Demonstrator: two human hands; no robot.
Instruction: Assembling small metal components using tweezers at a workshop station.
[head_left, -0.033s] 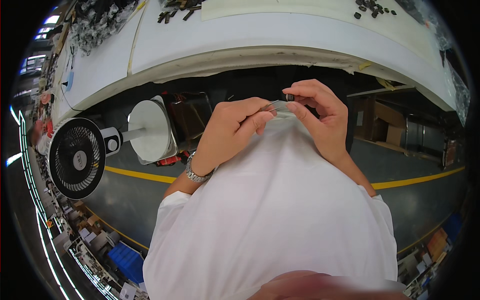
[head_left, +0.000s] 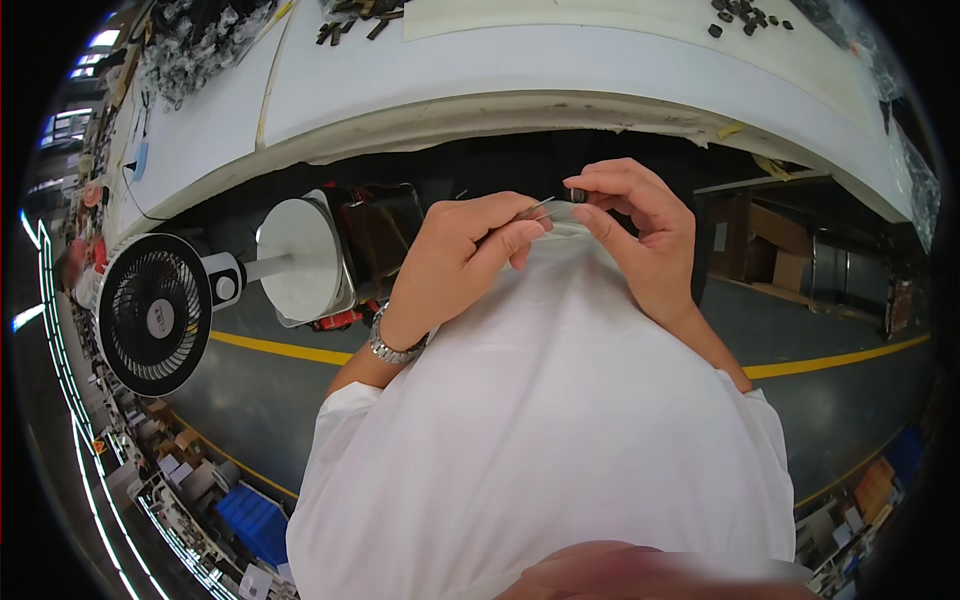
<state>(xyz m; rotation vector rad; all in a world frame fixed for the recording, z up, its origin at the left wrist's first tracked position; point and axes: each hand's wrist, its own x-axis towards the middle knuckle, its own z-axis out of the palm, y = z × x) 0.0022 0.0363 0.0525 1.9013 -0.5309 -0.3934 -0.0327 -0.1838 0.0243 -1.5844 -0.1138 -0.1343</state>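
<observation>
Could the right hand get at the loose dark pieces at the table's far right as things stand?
Probably: nothing visible stands between the right hand and the loose dark pieces on the white table, though its fingertips already pinch a small dark piece.

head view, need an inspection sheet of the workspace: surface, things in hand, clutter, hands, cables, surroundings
Surface: long white table, curved by the lens.
Things in hand: thin two-pronged metal tool; small dark piece, apart from the tool's tips.
Clutter: small dark chunks at upper right, dark flat strips, crumpled clear plastic wrapping at upper left.
Hands: left hand grips the tool; right hand pinches the piece.
Cables: thin dark cable near the table's left edge.
Surroundings: round black-and-white fan, yellow floor line, blue plastic crate.
</observation>
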